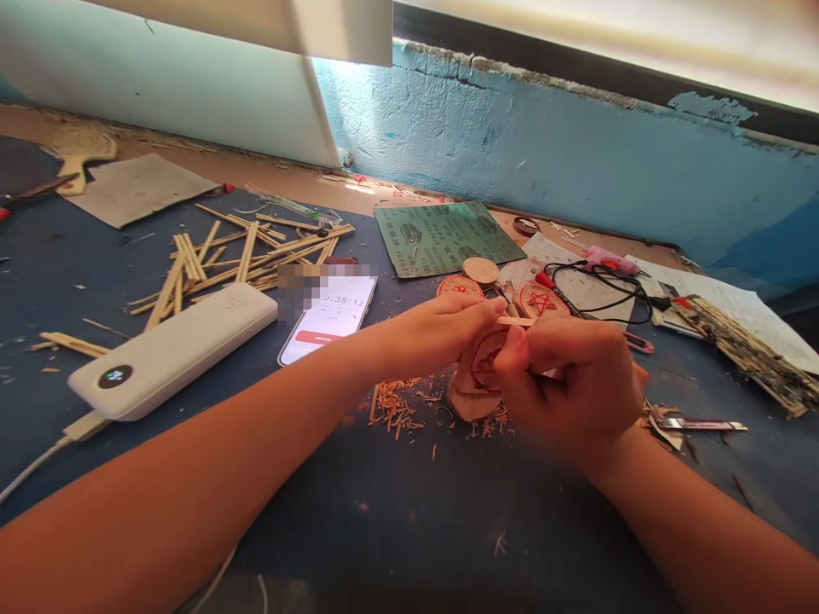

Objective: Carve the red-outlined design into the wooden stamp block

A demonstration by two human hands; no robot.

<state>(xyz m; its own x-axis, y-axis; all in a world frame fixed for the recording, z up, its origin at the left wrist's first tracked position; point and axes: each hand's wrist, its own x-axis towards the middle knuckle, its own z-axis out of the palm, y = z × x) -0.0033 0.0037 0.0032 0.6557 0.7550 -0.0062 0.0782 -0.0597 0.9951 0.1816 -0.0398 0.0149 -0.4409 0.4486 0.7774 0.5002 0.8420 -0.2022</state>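
A thin pale wooden stick (515, 321) spans the small gap between my two hands. My left hand (441, 331) pinches its left end, with the thumb stretched along it. My right hand (572, 375) is closed in a fist around the other end, and its fingers hide whether anything else is inside. Just beneath the hands is a carved wooden piece (472, 404) with red markings, partly covered by my right thumb. Behind them are wood slices with red designs, one bearing a star (541, 300), and a plain wood disc (480, 270). Wood shavings (393, 409) lie around the carved piece.
A white power bank (176, 354) and a phone (333, 320) showing a timer lie left, before scattered sticks (249, 247). Green sandpaper (448, 239) lies at the back. To the right are a black cable (576, 286), a stick bundle (742, 350) and a cutter (704, 424).
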